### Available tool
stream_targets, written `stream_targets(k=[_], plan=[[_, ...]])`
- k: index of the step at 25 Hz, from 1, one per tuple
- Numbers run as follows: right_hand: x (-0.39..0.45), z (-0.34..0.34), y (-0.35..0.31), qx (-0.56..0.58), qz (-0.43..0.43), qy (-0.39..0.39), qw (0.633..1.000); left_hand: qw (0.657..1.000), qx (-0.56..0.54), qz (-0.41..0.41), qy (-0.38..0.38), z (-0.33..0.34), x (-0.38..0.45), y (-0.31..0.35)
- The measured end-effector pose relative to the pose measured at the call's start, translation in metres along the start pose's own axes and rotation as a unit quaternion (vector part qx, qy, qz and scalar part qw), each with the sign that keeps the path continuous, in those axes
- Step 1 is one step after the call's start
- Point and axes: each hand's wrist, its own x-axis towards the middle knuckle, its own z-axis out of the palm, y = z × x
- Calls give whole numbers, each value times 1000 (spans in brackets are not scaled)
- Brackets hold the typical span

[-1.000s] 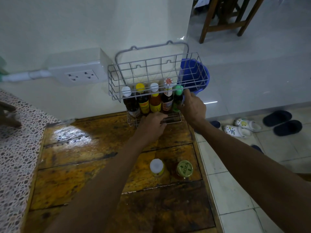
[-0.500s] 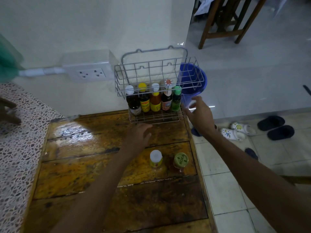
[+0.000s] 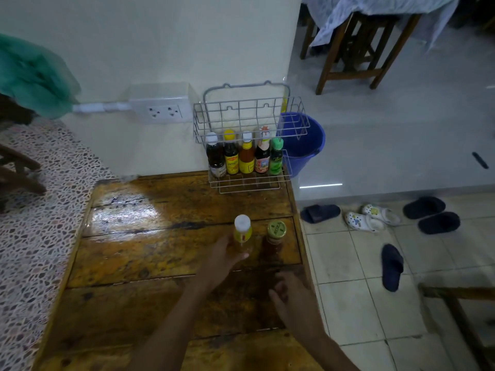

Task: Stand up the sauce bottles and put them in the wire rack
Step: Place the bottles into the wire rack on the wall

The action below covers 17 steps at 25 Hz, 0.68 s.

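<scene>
A yellow bottle with a white cap (image 3: 242,232) stands upright on the wet wooden table (image 3: 134,253), just beside a dark bottle with a gold lid (image 3: 276,238), both well apart from the wire rack (image 3: 250,145) at the table's far edge against the wall. The left hand (image 3: 223,254) wraps loosely around the yellow bottle's lower body, fingers curling to its near side, though whether the grip is firm cannot be told in the dim light. The right hand (image 3: 290,290) hovers near the table's right edge with fingers loosely curled, holding nothing, short of the gold-lidded bottle. Five bottles (image 3: 245,156) already stand in a row on the rack's lower shelf, filling its width; the upper shelf is bare. The risks appear plain: the tabletop gleams with moisture, so a bottle gripped low may slip or tip as it lifts; the two bottles stand close, and pulling one could knock the other toward the table's edge and the tiled floor (image 3: 348,263) below. With the lower shelf full, the remaining bottles likely must go to the upper tier, where a careless placement could catch on the wires or jolt the light rack. A blue bucket (image 3: 305,145) sits behind the rack, sandals (image 3: 375,218) scattered on the floor.
</scene>
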Motion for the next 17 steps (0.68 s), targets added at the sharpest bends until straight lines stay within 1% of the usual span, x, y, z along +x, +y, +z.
stream_targets(k=[2,4,7,9,12,15,17], plan=[[-6,3,-17,13,-12,-9,1000,1000,0,5,12,6,-19,3],[-13,0,-37,36,-48,13,998,1000,2,13,25,15,-46,-1],[-28,-8,-60,74,-109,43,990,997,-1,40,71,28,-93,-4],[-39,-26,-81,81,-136,61,986,992,-26,59,106,28,-118,14],[-32,-83,-135,58,-185,83,977,977,1,103,189,-2,-124,73],[0,-165,-209,30,-263,129,956,953,24,147,263,-60,-109,152],[30,-216,-260,24,-301,147,942,948,53,158,271,-111,-91,207]])
